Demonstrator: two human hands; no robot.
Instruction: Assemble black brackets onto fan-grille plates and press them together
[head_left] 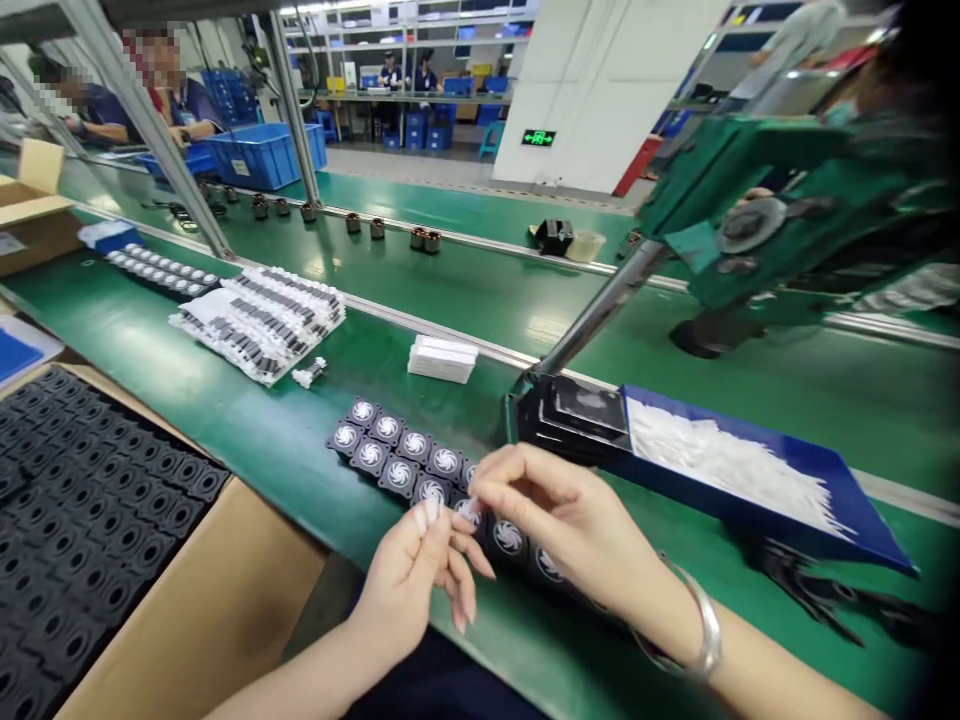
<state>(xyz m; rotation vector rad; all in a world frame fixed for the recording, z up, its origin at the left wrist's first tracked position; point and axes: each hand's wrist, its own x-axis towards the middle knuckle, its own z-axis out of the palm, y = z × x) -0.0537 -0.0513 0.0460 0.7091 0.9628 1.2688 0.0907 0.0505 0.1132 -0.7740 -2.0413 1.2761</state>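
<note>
My left hand [409, 565] is closed in a pinch, thumb against forefinger, with small white bits at the fingertips; whether these are parts or finger covers I cannot make out. Close beside it, my right hand [562, 510], a silver bangle on its wrist, pinches a small, pale, partly see-through piece [469, 507], whose kind is unclear. Below both hands lie two joined rows of square black fan-like parts [400, 472] with white swirl centres. My hands and right forearm hide some of them.
To the right, a blue tray [862, 500] holds white strips beside a green hand press [750, 210]. A white block stack [442, 360] and bundled white-and-black parts [262, 320] lie farther back. A carton of black frames [97, 540] stands left. People sit beyond the bench.
</note>
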